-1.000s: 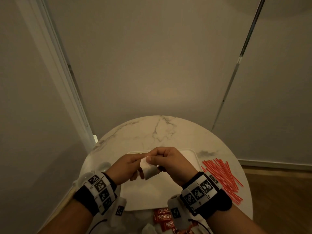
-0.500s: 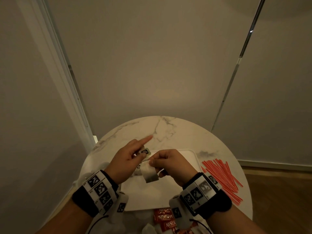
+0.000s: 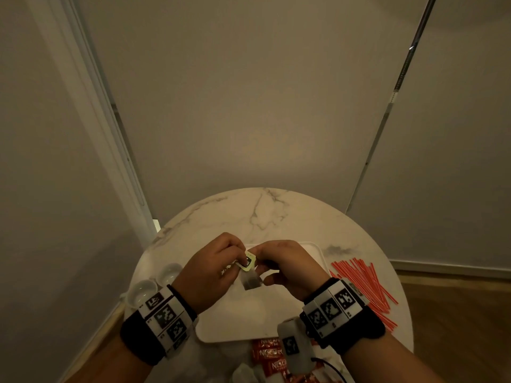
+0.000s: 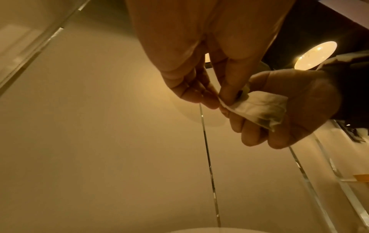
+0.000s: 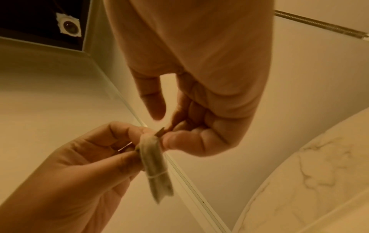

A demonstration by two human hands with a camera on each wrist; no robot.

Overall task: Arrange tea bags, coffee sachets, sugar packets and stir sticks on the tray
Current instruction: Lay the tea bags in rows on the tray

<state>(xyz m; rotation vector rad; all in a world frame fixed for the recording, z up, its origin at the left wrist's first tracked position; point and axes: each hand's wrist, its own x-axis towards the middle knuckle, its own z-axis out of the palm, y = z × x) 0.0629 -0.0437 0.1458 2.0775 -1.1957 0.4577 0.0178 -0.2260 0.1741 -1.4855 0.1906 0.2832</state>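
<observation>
Both hands hover close together over the white tray (image 3: 276, 316). Between them hangs a tea bag (image 3: 250, 281) with its string wound round it and a small tag (image 3: 247, 262) at the top. My left hand (image 3: 238, 258) pinches the bag's upper edge, which the left wrist view shows clearly: left hand (image 4: 219, 102), tea bag (image 4: 259, 108). My right hand (image 3: 258, 258) pinches at the tag; in the right wrist view the right hand (image 5: 165, 134) closes on the top of the tea bag (image 5: 155, 165). Red stir sticks (image 3: 362, 286) lie right of the tray.
The round marble table (image 3: 262, 211) stands against a wall. Red coffee sachets (image 3: 268, 355) and pale packets (image 3: 246, 374) lie at the near edge. Two small white cups (image 3: 143, 291) sit left of the tray. Wooden floor (image 3: 456, 313) lies to the right.
My left index finger, stretched out half a second ago, has curled back in to the tea bag's top. The tag now sits between both hands' fingertips.
</observation>
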